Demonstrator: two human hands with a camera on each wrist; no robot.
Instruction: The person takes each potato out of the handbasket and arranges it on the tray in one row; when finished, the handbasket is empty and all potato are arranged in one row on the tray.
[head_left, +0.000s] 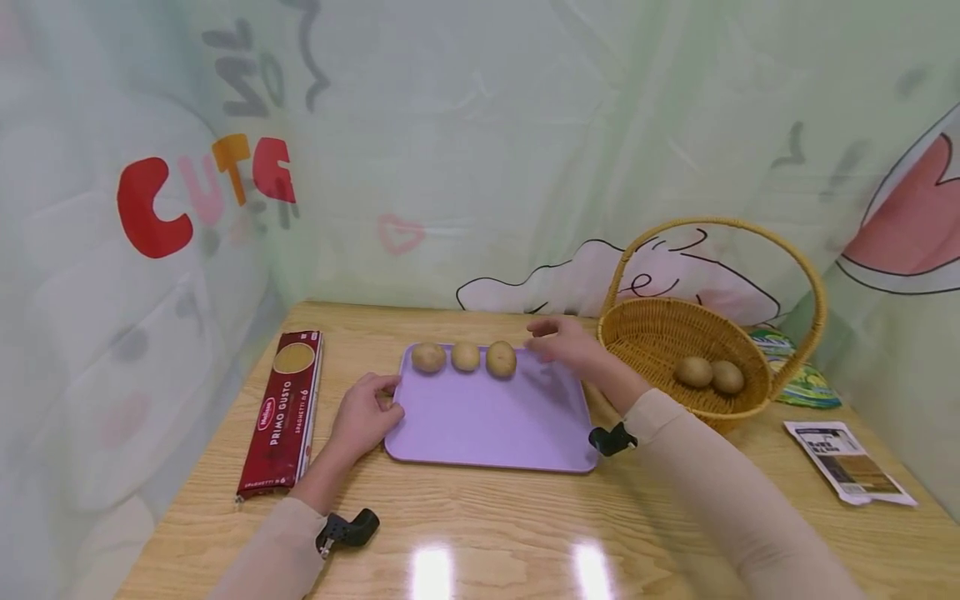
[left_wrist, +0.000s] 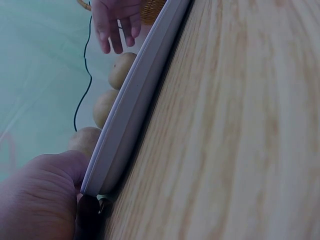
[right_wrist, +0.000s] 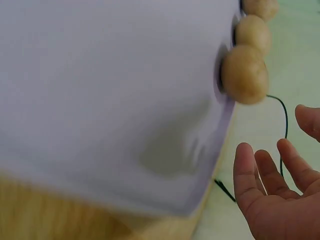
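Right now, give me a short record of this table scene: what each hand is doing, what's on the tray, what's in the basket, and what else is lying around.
left hand: grips the left edge of the tray
right hand: open, fingers straight, over the tray's far right corner, holding nothing
tray: lilac, flat on the wooden table
potatoes on tray: three in a row along the far edge
basket: wicker with handle, right of the tray
potatoes in basket: two
spaghetti box: red, left of the tray
packets: near the table's right edge

Staged recording booth: cartoon-printed fabric backdrop [head_left: 480, 150] enclosing wooden table [head_left: 525, 533].
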